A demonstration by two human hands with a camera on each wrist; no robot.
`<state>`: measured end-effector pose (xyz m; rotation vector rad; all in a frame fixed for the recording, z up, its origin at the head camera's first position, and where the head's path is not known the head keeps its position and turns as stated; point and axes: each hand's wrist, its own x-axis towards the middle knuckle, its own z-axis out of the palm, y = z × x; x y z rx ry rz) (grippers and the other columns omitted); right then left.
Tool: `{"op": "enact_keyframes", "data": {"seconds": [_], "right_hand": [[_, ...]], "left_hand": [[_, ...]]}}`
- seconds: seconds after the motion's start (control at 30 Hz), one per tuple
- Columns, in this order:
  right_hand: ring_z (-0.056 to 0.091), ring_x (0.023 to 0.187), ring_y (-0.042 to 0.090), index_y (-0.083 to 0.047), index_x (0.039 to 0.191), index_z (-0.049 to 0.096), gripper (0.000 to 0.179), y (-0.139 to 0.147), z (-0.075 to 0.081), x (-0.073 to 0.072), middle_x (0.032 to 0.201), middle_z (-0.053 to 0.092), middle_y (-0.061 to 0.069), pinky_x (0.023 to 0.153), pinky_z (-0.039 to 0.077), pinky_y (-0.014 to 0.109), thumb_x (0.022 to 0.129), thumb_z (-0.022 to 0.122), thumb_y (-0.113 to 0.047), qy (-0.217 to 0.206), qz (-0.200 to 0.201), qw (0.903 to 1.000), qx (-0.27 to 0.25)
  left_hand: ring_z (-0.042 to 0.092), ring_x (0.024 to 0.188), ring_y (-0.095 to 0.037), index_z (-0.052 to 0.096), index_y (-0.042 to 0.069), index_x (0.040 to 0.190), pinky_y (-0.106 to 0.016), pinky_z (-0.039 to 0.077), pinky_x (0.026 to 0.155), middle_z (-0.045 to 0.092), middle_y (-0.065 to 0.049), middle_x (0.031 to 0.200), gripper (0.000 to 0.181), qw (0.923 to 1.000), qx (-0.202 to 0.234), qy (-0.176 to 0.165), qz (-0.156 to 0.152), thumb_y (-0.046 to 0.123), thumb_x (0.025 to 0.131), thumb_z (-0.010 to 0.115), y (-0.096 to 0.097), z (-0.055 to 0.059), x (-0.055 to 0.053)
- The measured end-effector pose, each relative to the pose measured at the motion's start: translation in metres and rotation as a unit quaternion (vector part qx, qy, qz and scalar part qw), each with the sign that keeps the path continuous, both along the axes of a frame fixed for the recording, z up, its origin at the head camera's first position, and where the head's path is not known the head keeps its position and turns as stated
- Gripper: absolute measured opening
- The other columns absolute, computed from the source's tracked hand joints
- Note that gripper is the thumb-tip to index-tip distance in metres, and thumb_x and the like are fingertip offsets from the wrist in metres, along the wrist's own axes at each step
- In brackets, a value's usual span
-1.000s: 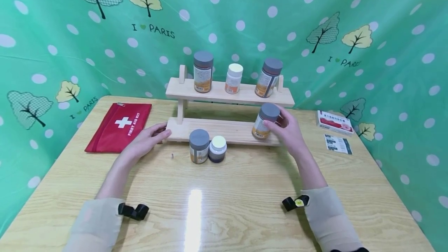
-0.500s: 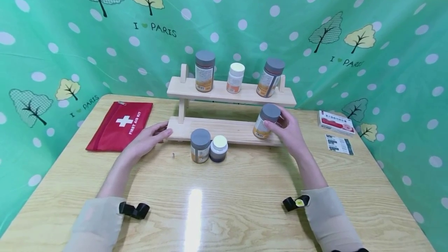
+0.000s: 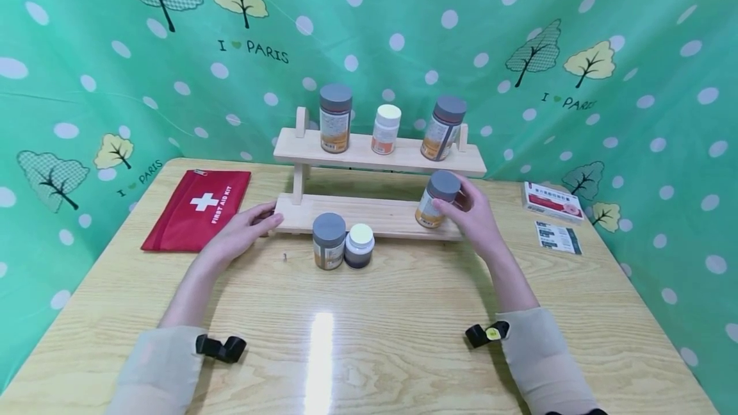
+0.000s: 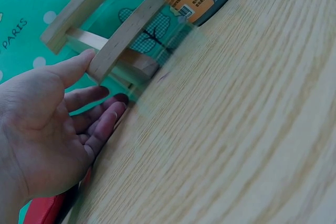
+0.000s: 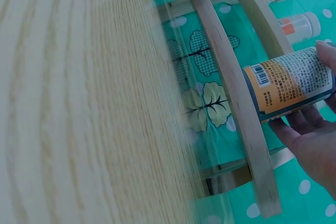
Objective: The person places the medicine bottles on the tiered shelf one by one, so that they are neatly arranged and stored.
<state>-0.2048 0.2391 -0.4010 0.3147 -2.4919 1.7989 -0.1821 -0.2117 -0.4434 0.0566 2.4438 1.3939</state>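
Observation:
In the head view a two-tier wooden shelf (image 3: 380,215) stands on the table. My right hand (image 3: 474,215) holds a grey-capped supplement bottle (image 3: 429,210) at the right end of the lower board, thumb on the near side and fingers behind. The right wrist view shows the bottle's orange-and-white label (image 5: 286,85) and its base at the board (image 5: 231,72). At the lower board's left end, my left hand (image 3: 242,230) touches the wood with its thumb, other fingers loosely bent beside it. The left wrist view shows that thumb against the board end (image 4: 123,40).
On the upper board stand two grey-capped bottles (image 3: 335,119) and a white bottle (image 3: 385,130). Before the shelf are another grey-capped bottle (image 3: 329,242) and a small white-capped jar (image 3: 359,246). A red first aid pouch (image 3: 198,210) lies left; a medicine box (image 3: 552,202) and blister pack (image 3: 558,237) lie right.
The camera view shifts slightly. Both hands, the bottle and the shelf otherwise keep their places.

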Motion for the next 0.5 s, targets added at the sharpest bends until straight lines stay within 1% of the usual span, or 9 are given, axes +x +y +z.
{"op": "enact_keyframes", "data": {"seconds": [0.17, 0.27, 0.4, 0.5], "right_hand": [[0.054, 0.131, 0.015, -0.016, 0.153, 0.046, 0.063, 0.0012, 0.0002, 0.0009, 0.147, 0.055, 0.009, 0.105, 0.047, 0.015, 0.096, 0.073, -0.025, -0.003, 0.000, 1.0000, 0.002], [0.054, 0.132, 0.016, -0.016, 0.154, 0.046, 0.064, 0.0016, 0.0009, 0.0009, 0.147, 0.055, 0.008, 0.106, 0.046, 0.016, 0.097, 0.073, -0.026, -0.004, 0.001, 1.0000, 0.003], [0.052, 0.136, 0.019, -0.018, 0.154, 0.045, 0.065, 0.0020, 0.0021, 0.0007, 0.149, 0.054, 0.007, 0.114, 0.045, 0.027, 0.097, 0.073, -0.029, -0.012, 0.002, 0.9999, 0.012], [0.050, 0.139, 0.022, -0.019, 0.155, 0.044, 0.066, 0.0021, 0.0026, 0.0002, 0.150, 0.053, 0.008, 0.118, 0.042, 0.036, 0.097, 0.073, -0.027, -0.015, 0.004, 0.9998, 0.015]], "left_hand": [[0.043, 0.143, -0.042, 0.021, 0.017, 0.166, -0.063, 0.038, 0.118, 0.028, -0.020, 0.168, 0.089, 1.0000, -0.006, -0.001, 0.001, 0.064, 0.098, 0.055, 0.0009, 0.0006, -0.0010], [0.040, 0.145, -0.043, 0.021, 0.017, 0.166, -0.063, 0.037, 0.118, 0.027, -0.021, 0.168, 0.088, 1.0000, -0.006, -0.001, -0.001, 0.063, 0.099, 0.054, 0.0010, 0.0005, -0.0012], [0.032, 0.150, -0.043, 0.020, 0.017, 0.166, -0.064, 0.035, 0.120, 0.025, -0.020, 0.169, 0.087, 1.0000, -0.003, -0.001, -0.001, 0.062, 0.099, 0.054, 0.0006, 0.0011, 0.0000], [0.032, 0.150, -0.043, 0.020, 0.017, 0.166, -0.064, 0.035, 0.120, 0.025, -0.020, 0.169, 0.087, 1.0000, 0.002, -0.001, -0.003, 0.061, 0.099, 0.055, 0.0007, 0.0021, 0.0011]]}}
